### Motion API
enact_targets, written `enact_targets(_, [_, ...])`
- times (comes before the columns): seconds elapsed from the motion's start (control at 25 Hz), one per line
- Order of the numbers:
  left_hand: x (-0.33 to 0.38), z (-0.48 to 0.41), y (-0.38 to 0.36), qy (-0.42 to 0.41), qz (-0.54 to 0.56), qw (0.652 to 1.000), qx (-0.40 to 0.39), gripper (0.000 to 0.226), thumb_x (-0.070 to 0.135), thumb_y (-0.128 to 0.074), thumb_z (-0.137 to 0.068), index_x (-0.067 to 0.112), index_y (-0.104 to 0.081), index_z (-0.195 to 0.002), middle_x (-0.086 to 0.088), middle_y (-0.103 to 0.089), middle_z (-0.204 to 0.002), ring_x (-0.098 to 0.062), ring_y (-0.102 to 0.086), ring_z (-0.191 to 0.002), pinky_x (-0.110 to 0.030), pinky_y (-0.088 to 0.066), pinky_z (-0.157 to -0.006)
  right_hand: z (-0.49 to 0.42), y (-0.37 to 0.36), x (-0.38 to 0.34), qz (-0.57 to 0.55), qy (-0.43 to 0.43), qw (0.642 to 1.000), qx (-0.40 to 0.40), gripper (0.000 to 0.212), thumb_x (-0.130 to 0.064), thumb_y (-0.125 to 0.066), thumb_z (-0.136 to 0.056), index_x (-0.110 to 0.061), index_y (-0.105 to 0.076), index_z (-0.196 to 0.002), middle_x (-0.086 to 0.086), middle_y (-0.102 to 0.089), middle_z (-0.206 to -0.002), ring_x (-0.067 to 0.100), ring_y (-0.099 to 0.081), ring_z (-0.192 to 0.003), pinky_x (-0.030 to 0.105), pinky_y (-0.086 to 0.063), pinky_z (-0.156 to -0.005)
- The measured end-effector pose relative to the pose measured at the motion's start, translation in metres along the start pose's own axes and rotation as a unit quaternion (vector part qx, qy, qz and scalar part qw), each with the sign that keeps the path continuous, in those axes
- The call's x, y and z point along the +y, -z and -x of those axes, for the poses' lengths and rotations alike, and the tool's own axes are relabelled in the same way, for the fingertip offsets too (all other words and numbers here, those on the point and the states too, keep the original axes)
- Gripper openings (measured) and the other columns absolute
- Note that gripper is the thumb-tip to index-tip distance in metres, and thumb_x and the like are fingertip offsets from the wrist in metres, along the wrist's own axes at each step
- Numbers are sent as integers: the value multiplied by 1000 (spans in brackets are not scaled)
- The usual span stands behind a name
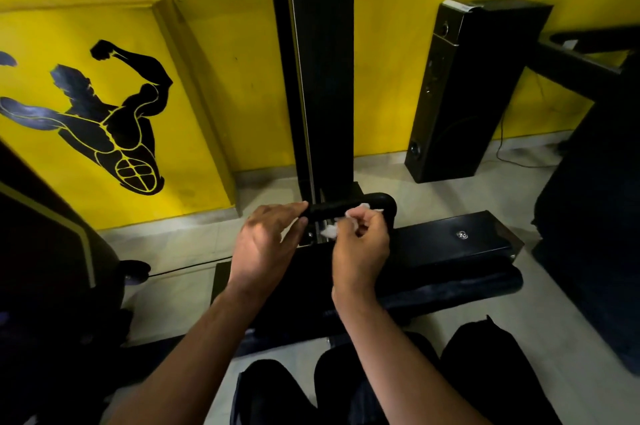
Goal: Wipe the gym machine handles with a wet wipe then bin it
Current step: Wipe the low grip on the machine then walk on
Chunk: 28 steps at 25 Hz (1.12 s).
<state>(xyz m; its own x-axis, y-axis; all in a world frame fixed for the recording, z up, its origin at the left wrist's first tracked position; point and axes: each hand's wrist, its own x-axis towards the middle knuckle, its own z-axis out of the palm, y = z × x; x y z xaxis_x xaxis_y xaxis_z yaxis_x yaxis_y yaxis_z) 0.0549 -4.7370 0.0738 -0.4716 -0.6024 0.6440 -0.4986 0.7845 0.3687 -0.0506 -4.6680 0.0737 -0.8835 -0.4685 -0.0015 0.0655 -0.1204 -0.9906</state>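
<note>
The machine's black post (pixel 322 78) rises at the centre, and a curved black handle (pixel 327 208) lies across its foot. The left hand (pixel 266 241) pinches the handle's left end between fingers and thumb. Just to its right, the right hand (pixel 360 244) curls round a bunched white wipe (pixel 329 231), which touches the handle's near side and shows left of and above the fingers.

Bare left hand (pixel 266 244) and right hand (pixel 360 251); dark, perhaps black, trousers (pixel 485 365) over both knees.
</note>
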Motion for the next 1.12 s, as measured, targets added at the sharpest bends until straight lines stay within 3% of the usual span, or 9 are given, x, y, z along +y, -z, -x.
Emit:
enact_targets(0.08, [0, 0, 0, 0, -4, 1000, -5, 28, 24, -65, -88, 13, -72, -113, 0, -74, -108, -19, -65, -96, -27, -52, -77, 7, -2, 3, 25, 33, 999, -34, 17, -2, -63, -86, -19, -65, -90, 2, -66, -101, 11, -65, -97, 25, -57, -78])
enact_targets(0.24, [0, -1, 1, -6, -6, 1000, -7, 28, 21, -66, -88, 11, -73, -113, -1, -74, -108, -20, -65, -94, -28, -50, -78, 13, -6, 3, 34, 58, 998, -19, 15, -1, -63, -87, -15, -66, -92, -2, -61, -99, 4, -62, -88, 19, -55, -71])
enact_targets(0.44, [-1, 1, -1, -6, 1, 1000, 0, 26, 17, -68, -87, 11, -73, -113, -2, -74, -107, -20, -66, -94, -27, -50, -77, 9, 10, 3, 147, 211, 949, -184, 13, 0, -66, -84, -11, -69, -90, -2, -63, -92, 4, -62, -82, 19, -53, -70])
enact_targets(0.56, [0, 3, -3, 8, 12, 1000, 11, 26, 15, -70, -88, 11, -73, -113, -1, -74, -108, -19, -65, -95, -27, -53, -77, -9, 19, -8, 210, 323, 918, -94, 18, -1, -62, -87, -11, -68, -100, 1, -61, -103, 13, -60, -95, 17, -49, -80])
enact_targets(0.64, [3, 4, -4, 14, 5, 1000, 12, 27, 12, -73, -86, 11, -72, -113, -1, -74, -108, -19, -64, -94, -28, -53, -77, -18, 13, -17, 274, 385, 871, -131, 31, 1, -57, -89, -9, -65, -118, 4, -62, -112, 16, -58, -104, 24, -50, -89])
enact_targets(0.72, [5, 4, -5, 10, -5, 1000, 22, 25, 14, -72, -87, 9, -72, -111, -4, -74, -105, -21, -64, -93, -27, -50, -77, -23, 7, -22, 357, 447, 786, -235, 41, 4, -60, -87, -8, -63, -125, 6, -64, -115, 21, -60, -107, 35, -52, -92])
enact_targets(0.84, [7, 5, -5, 3, -18, 1000, 18, 27, 14, -72, -87, 9, -71, -114, -4, -73, -110, -22, -64, -95, -29, -51, -77, -39, 16, -28, 417, 488, 712, -282, 43, 0, -59, -85, -6, -62, -127, 9, -67, -117, 21, -64, -106, 32, -54, -93])
enact_targets(0.96, [9, 5, -8, -1, -35, 999, 5, 27, 15, -71, -89, 10, -70, -116, -4, -71, -114, -22, -64, -100, -35, -54, -80, -57, 39, -30, 447, 473, 713, -260, 44, -7, -52, -86, -9, -60, -130, 7, -65, -123, 18, -64, -108, 27, -53, -94])
enact_targets(1.12, [11, 2, -11, 3, -44, 999, -15, 28, 23, -62, -93, 12, -68, -118, -4, -70, -118, -22, -62, -106, -40, -52, -85, -71, 54, -28, 486, 423, 730, -227, 44, -6, -62, -88, -13, -58, -132, 7, -61, -126, 18, -62, -109, 26, -52, -89])
